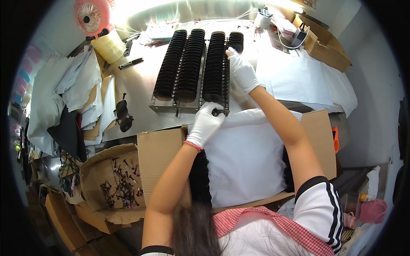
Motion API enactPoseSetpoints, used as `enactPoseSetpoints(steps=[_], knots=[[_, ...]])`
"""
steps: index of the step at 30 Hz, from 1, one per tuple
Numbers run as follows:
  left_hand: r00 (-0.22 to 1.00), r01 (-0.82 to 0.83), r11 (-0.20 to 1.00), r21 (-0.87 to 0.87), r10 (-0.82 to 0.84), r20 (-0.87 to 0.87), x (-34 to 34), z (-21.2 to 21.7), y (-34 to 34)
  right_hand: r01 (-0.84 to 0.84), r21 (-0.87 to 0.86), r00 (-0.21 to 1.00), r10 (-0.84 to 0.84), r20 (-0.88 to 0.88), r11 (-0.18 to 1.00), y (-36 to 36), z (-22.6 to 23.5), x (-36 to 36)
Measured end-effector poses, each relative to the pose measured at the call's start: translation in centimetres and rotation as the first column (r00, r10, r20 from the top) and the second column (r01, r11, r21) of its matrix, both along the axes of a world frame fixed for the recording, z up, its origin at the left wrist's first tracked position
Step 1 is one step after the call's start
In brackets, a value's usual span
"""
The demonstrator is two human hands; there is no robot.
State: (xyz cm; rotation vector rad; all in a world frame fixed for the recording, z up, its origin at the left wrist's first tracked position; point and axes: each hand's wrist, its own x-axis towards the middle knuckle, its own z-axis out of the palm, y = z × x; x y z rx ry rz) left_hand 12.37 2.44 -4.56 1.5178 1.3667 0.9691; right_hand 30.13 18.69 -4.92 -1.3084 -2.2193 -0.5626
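Note:
A metal rack (164, 106) stands on the bench, holding long rows of thin, dark round lenses (188, 68). The row at the far right (236, 40) is shorter than the others and sits at the rack's far end. My right hand (244, 72), in a white glove, reaches to the near end of that short row, fingers together against it; whether a lens is between them is hidden. At the rack's near right corner is my left hand (206, 124), also gloved, its fingers curled around a small dark piece that I cannot identify.
White cloth or paper covers an open cardboard box (164, 149) before me. Left of it, a carton (92, 170) holds many small screw-like parts. Sunglasses (124, 115), a black marker (131, 63), a tape roll (109, 46) and a pink fan (90, 19) lie left; white sheets (294, 79) lie right.

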Motion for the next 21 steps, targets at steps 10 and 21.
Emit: enactPoseSetpoints(steps=[10,21], knots=[[0.192,0.204,0.873,-0.443,0.408,0.893,1.6,4.6,-3.4,-0.597,-0.2,0.771,0.487,-0.411,0.776,-14.8,7.2,-3.0],[0.956,-0.139,0.982,-0.129,0.167,0.243,-0.1,0.4,-1.5,-0.324,-0.534,0.583,-0.28,-0.763,0.781,6.7,3.5,4.4]])
